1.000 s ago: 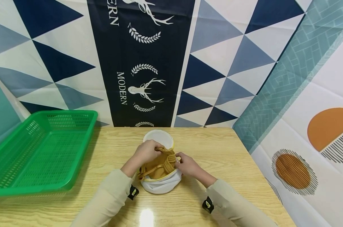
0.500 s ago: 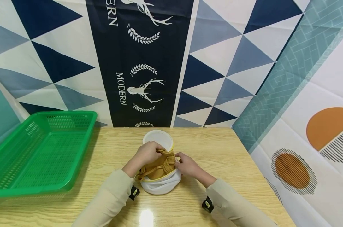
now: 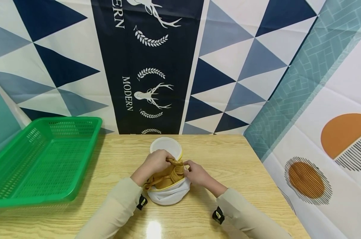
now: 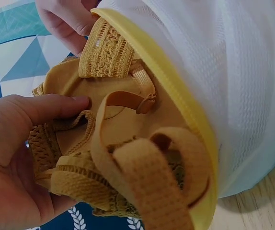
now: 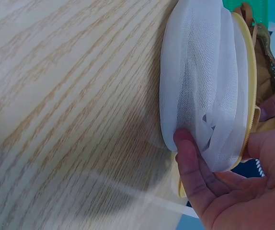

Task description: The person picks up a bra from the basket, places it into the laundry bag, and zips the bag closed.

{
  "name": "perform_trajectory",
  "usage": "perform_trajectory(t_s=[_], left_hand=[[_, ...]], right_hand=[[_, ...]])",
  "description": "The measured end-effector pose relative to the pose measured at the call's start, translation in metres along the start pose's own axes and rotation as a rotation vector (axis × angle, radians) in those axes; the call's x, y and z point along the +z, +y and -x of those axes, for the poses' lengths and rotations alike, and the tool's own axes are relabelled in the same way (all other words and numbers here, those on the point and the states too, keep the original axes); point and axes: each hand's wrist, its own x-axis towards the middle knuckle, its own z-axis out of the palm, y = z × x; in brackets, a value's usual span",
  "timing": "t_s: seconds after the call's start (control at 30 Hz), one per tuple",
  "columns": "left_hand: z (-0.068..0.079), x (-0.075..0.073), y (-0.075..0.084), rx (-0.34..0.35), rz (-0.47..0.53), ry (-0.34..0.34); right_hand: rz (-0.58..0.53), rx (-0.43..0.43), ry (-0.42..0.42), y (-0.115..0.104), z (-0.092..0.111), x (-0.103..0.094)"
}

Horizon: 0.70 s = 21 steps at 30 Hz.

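A mustard-coloured bra [image 3: 165, 181] with lace trim and loose straps lies partly inside a round white mesh laundry bag [image 3: 169, 197], whose mouth has a yellow zipper edge. My left hand [image 3: 158, 161] grips the bra's upper part, thumb inside the cup [image 4: 68, 134] in the left wrist view. At the bag's right side, my right hand [image 3: 196, 173] pinches the rim. The right wrist view shows its fingers [image 5: 190, 167] against the outer mesh and the thumb at the zipper side. The bag's white round lid [image 3: 166, 147] is folded back behind the hands. Some straps [image 4: 147, 172] hang over the yellow edge.
A green plastic basket [image 3: 48, 166] with perforated sides stands left on the wooden table [image 3: 225, 156]. A patterned cloth wall [image 3: 147, 66] rises behind the table, and another printed cloth [image 3: 312, 212] hangs along the right.
My left hand has shifted slightly right and nearer, bringing the bra's top edge a little lower toward the bag. The right hand has stayed almost still on the rim.
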Motion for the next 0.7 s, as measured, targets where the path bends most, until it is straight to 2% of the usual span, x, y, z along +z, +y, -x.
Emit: perform_trajectory(t_s=[0.53, 0.7], left_hand=[[-0.0003, 0.0050, 0.0010, 0.014, -0.017, -0.010], [0.0000, 0.0032, -0.0020, 0.032, 0.039, 0.009]], right_hand=[[-0.007, -0.006, -0.005, -0.0037, 0.0020, 0.0004], [-0.017, -0.005, 0.009, -0.0038, 0.0024, 0.0005]])
